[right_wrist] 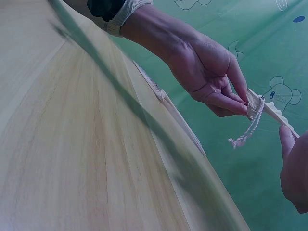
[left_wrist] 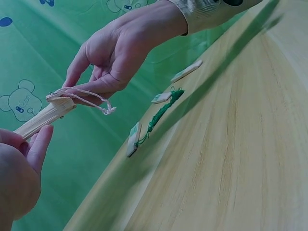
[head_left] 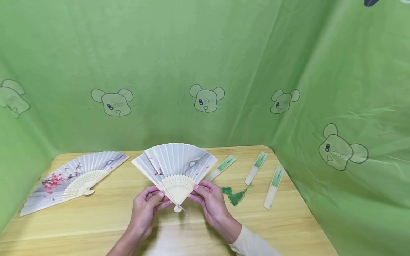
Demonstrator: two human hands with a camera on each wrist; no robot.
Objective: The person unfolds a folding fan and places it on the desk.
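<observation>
A pale grey folding fan with pink blossoms and cream ribs is held up, partly spread, over the middle of the table. My left hand pinches its left edge between thumb and fingers. On the opposite edge, my right hand grips the ribs the same way. A thin white cord with a knotted end hangs from the fan's pivot. Seen from the right wrist, the fan's ribs run between the two hands.
A second blossom fan lies spread at the table's left. To the right lie three closed green-and-cream fans, one near a green tassel. Green cloth with bear-head prints surrounds the wooden table.
</observation>
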